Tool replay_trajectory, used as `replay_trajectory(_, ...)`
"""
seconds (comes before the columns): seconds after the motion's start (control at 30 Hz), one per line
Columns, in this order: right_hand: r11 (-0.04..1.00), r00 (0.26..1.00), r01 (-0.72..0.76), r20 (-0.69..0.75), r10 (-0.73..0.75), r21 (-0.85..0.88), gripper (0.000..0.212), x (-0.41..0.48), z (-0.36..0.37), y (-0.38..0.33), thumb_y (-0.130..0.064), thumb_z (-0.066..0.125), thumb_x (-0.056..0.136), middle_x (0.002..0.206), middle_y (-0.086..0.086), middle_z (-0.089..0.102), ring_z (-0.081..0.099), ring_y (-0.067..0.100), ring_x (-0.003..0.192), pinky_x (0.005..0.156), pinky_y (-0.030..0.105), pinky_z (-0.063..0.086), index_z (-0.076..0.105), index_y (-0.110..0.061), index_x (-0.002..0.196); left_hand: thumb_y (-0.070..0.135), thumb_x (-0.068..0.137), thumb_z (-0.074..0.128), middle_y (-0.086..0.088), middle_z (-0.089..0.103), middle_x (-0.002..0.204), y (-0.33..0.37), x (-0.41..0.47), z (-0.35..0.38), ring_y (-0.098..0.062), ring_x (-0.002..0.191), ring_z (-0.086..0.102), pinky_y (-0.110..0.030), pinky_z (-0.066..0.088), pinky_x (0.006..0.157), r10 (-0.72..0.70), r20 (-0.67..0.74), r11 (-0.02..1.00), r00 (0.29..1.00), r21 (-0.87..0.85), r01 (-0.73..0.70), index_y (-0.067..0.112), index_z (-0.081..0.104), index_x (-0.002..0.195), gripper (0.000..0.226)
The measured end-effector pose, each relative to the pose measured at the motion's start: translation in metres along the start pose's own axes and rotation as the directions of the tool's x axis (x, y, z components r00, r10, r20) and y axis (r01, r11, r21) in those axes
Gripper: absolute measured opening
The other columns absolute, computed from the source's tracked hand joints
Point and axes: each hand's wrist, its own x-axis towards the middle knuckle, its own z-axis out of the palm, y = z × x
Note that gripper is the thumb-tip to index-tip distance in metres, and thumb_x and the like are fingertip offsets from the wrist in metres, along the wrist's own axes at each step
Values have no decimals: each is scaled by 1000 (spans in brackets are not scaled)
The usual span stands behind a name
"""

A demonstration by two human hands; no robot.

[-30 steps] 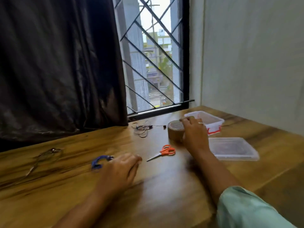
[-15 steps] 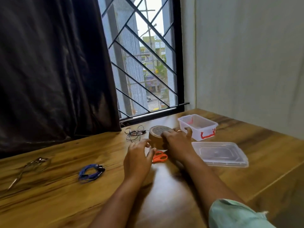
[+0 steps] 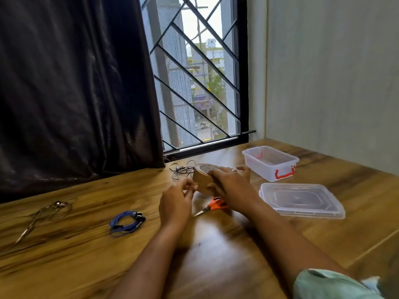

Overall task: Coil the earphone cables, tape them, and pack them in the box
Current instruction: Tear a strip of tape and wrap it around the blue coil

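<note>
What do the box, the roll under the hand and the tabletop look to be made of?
The box looks like clear glossy plastic: its walls show through, with red clips. The tape roll, held by the right hand, looks like matte brown packing tape; paper or plastic, I cannot tell. The table looks like wood or wood-grain laminate, its sheen reflecting light.

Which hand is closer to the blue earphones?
Left. The left hand is a little to the right of the blue earphones. The right hand is farther right, gripping the tape roll.
</note>
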Motion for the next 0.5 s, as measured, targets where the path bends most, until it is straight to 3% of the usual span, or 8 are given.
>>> replay_trajectory(0.33, 994, 999, 22, -21, -24, -110, 36, 0, 7, -2, -28, 52, 94, 129, -8, 58, 58, 16, 112, 94, 38, 12, 52, -35, 130, 21, 78, 68, 12, 71, 78, -4, 6, -3, -10, 78, 66, -34, 55, 67, -100, 94, 995, 991, -21, 102, 34, 70, 73, 14)
replay_trajectory(0.5, 983, 1000, 21, -6, -23, -181, 32, 2, 12, -3, -32, 51, 93, 124, -8, 59, 60, 16, 107, 91, 37, 15, 53, -34, 125, 25, 78, 70, 10, 72, 77, 0, 4, -5, -11, 76, 66, -25, 50, 62, -176, 155, 984, 972, 9, 177, 30, 71, 71, 8)
